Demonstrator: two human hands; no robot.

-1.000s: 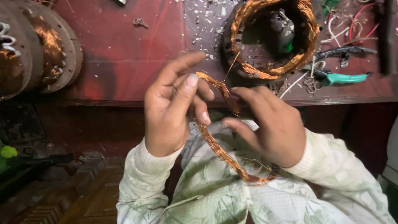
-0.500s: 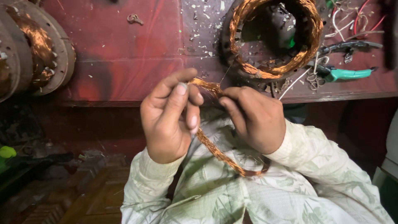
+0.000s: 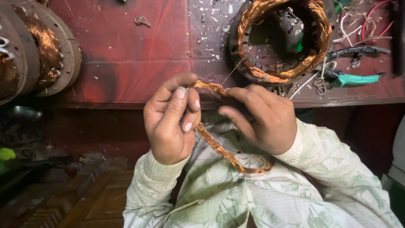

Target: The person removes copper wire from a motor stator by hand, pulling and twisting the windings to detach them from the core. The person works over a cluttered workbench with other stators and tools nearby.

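Nearby, wound stator (image 3: 280, 40), green-handled pliers (image 3: 354, 79), another stator (image 3: 40, 50).

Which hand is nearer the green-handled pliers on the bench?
Right. The right hand sits below and to the left of the green-handled pliers, gripping the copper wire bundle. The left hand holds the same bundle farther left, well away from them.

1. A worn red-painted wooden bench (image 3: 126, 63) is littered with pale scraps.
2. A round metal stator wound with copper wire (image 3: 280, 38) sits near its front edge.
3. Green-handled pliers (image 3: 352, 79) lie toward the right end.
4. Red and white loose wires (image 3: 371, 25) fill the far right corner.
5. Copper-wound round motor parts (image 3: 38, 50) rest at the left end.
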